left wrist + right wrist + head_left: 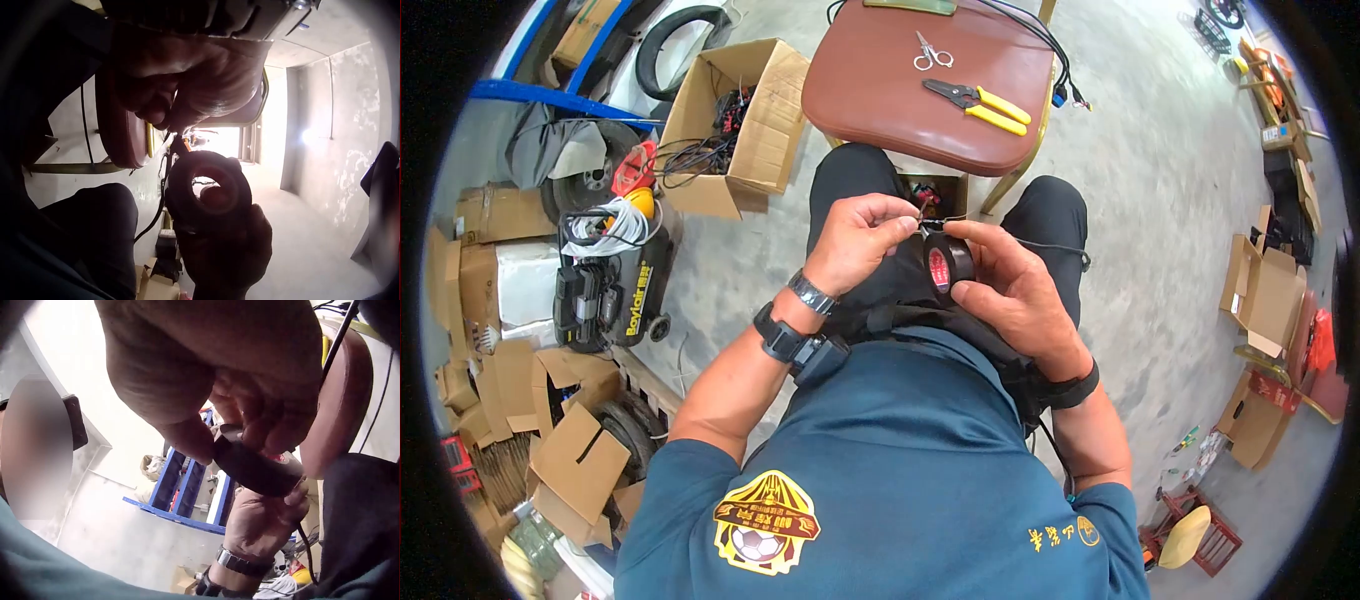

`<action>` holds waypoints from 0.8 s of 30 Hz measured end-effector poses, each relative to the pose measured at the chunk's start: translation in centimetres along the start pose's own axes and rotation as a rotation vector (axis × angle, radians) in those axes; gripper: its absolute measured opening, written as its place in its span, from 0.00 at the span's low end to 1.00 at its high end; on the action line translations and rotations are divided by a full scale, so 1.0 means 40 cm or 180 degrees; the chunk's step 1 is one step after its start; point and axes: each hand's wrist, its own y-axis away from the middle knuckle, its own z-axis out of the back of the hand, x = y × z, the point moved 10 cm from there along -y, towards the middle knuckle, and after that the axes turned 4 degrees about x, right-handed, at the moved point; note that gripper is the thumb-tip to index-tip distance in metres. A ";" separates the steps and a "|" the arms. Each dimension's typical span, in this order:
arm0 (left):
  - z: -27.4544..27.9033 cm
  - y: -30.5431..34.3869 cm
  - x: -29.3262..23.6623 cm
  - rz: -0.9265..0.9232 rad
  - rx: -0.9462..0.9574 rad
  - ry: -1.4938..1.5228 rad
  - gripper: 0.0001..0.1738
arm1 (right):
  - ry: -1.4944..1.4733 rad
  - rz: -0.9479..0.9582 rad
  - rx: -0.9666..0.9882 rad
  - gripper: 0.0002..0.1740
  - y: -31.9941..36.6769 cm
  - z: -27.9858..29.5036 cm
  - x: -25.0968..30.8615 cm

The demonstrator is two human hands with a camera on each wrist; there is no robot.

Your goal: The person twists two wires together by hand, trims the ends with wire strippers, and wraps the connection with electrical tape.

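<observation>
My right hand (1015, 290) holds a roll of black electrical tape (961, 258) with a red label in its core, thumb low on the roll and index finger stretched along its top. My left hand (855, 245) pinches a thin dark wire (934, 222) between thumb and fingertips, right beside the tape. From this spot a black cable (1055, 250) runs over the right thigh. Seen from the left wrist, the roll (179, 199) faces that camera with its hole showing. In the right wrist view the roll (256, 470) hides part of the left fingertips.
Ahead stands a brown padded chair (870, 80) bearing small scissors (932, 52) and yellow-handled wire strippers (990, 106). An open cardboard box (765, 135) with cables sits to its left. Farther left is a black compressor (635, 285); more boxes (1268, 295) lie along the right.
</observation>
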 end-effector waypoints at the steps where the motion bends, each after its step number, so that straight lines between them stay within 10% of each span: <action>1: -0.003 0.001 -0.003 0.0016 0.0027 -0.0090 0.08 | 0.0101 0.0047 0.0056 0.28 -0.004 -0.001 0.006; 24: -0.032 0.032 -0.094 -0.0593 0.0464 -0.0818 0.09 | -0.1106 -0.0149 -0.0371 0.21 -0.085 0.073 0.028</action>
